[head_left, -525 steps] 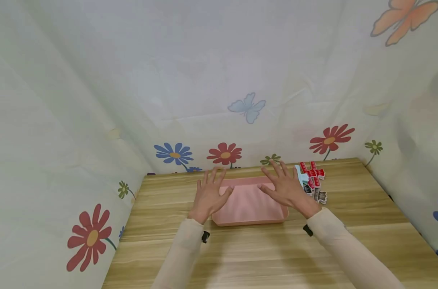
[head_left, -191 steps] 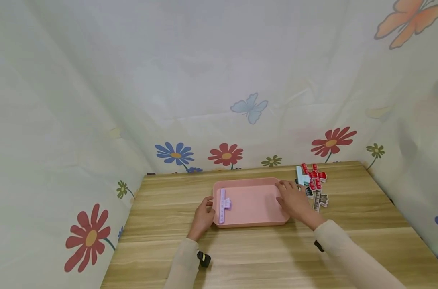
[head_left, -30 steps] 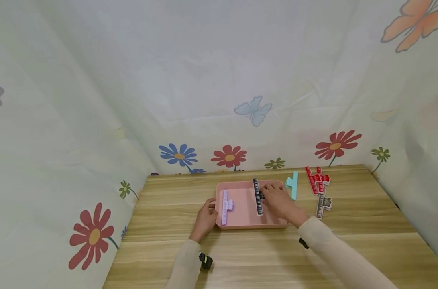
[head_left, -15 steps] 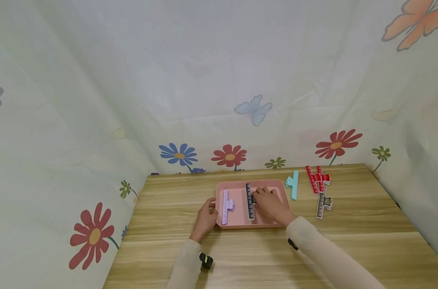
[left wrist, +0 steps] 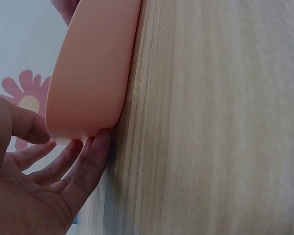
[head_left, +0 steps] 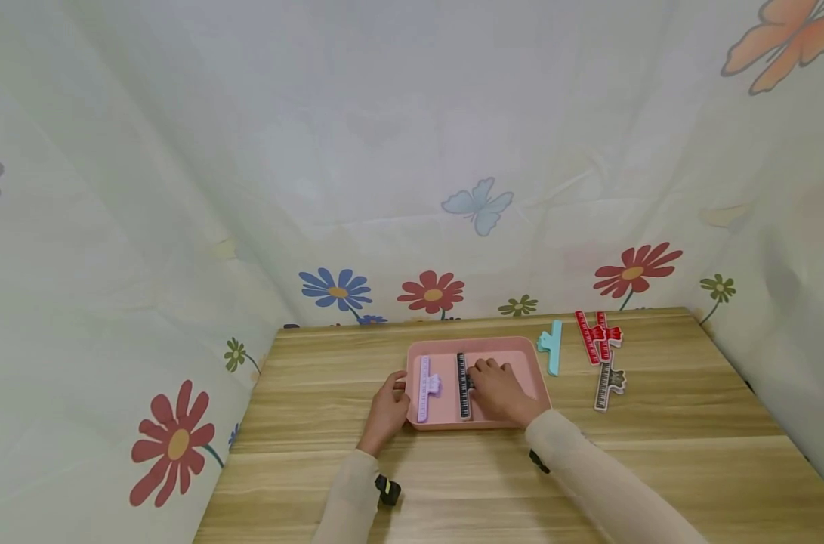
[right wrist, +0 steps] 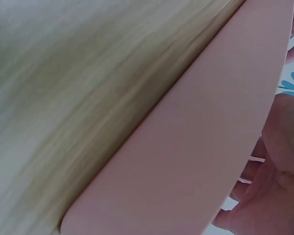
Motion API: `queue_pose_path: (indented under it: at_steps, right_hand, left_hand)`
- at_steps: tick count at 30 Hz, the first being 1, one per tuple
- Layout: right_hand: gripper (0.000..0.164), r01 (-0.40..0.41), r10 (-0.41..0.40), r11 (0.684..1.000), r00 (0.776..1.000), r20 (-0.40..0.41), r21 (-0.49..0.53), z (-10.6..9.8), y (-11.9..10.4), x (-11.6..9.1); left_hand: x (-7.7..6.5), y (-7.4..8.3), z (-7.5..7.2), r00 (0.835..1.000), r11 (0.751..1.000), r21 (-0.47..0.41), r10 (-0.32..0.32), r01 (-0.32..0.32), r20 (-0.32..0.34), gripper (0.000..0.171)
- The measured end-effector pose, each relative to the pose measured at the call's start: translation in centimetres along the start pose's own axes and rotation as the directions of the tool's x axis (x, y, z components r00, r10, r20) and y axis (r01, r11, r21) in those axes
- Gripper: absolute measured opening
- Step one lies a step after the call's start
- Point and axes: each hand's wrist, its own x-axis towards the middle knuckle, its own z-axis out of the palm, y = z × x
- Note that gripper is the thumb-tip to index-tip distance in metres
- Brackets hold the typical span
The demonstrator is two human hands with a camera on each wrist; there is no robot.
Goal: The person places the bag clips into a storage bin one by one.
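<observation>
In the head view, a pink tray point(head_left: 445, 425) lies on the wooden table. Inside it, at the left, is a lilac clip point(head_left: 424, 389) with a long ruler-like bar. A black clip point(head_left: 464, 385) of the same shape stands parallel to it near the tray's middle. My right hand point(head_left: 498, 391) holds the black clip by its handle, which the fingers mostly hide. At the tray's left end my left hand point(head_left: 387, 412) holds the wall. The left wrist view has its fingertips against the outer wall and the thumb at the rim. The right wrist view hides the black clip behind the tray wall.
Right of the tray lie a mint clip point(head_left: 553, 349), two overlapping red clips point(head_left: 591, 340) and a grey clip point(head_left: 603, 385). Behind the table hangs a pale curtain point(head_left: 384, 151) printed with flowers and butterflies.
My right hand has brought the black clip leftward and down in the tray, closer to the lilac one. Earlier the tray was bare, then held only the lilac clip. My left hand stays put lately.
</observation>
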Motion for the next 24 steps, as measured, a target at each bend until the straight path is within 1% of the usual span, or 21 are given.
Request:
queue_pose_path:
  at_steps: [6, 11, 18, 24]
  right_hand:
    - [0.042, -0.001, 0.001, 1.000, 1.000, 0.023, 0.016, 0.5, -0.9, 0.6]
    - [0.043, -0.004, 0.003, 0.999, 0.999, 0.033, 0.042, 0.4, -1.8, 0.9]
    - [0.042, 0.008, -0.008, 0.998, 1.000, 0.014, 0.055, 0.6, -2.6, 1.3]
    - [0.042, 0.005, -0.006, 0.998, 1.000, 0.024, 0.063, 0.8, -3.1, 1.7]
  left_hand:
    - [0.0, 0.1, 0.0, 1.000, 1.000, 0.001, 0.000, 0.000, 0.001, 0.045]
    - [0.0, 0.2, 0.0, 1.000, 1.000, 0.006, -0.003, 0.003, -0.002, 0.044]
    - [-0.1, 0.3, 0.0, 1.000, 1.000, 0.002, -0.002, 0.002, -0.001, 0.044]
    - [-0.1, 0.3, 0.0, 1.000, 1.000, 0.005, -0.002, 0.002, -0.006, 0.045]
